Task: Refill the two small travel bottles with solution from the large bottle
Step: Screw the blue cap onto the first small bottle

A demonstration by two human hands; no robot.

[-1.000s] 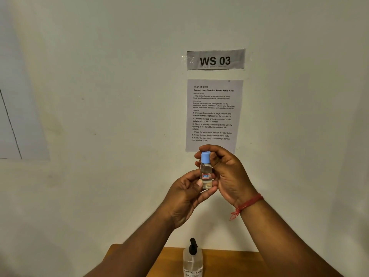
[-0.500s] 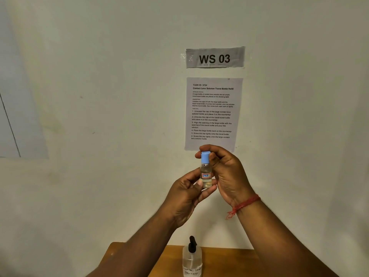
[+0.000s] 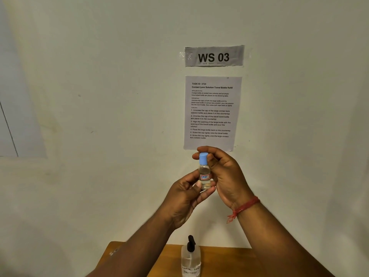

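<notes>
Overhead, one travel bottle (image 3: 204, 175), two hands

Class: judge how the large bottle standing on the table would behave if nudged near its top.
The large bottle looks tall and narrow with a pump head, so it may tip. Its clear, smooth wall probably feels slippery. Its fill level is unclear, so weight is uncertain.

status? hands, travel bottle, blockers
Left hand grips travel bottle base. Right hand pinches blue cap, still on. Large bottle below. No blockers.
</notes>
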